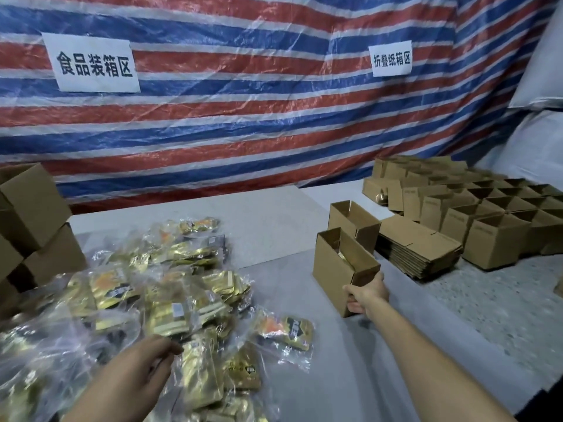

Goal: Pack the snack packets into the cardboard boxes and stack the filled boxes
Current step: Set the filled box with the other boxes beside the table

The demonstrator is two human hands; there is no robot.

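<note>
Your right hand [364, 295] grips the near end of the box [332, 269], fingers curled round its corner. The box stands upright on the table [274, 226], top open, with something gold showing inside.

Your left hand [137, 371] is low over the packets [158, 287], fingers loosely bent, tips at the plastic. Can't tell whether it's pinching one or just touching.

The packets are gold, in clear bags, piled loose on the left half of the table. One stray packet [288, 330] lies at the pile's right edge, between your two hands.

A second box [355, 222], also open, is just behind the held one. A flat stack [420, 248] of unfolded cartons lies beside both on the right. Beyond that are rows of open boxes [493, 214]. Closed boxes [33, 226] are stacked at the far left edge.

A striped tarp [243, 117] hangs behind with two paper signs on it.
</note>
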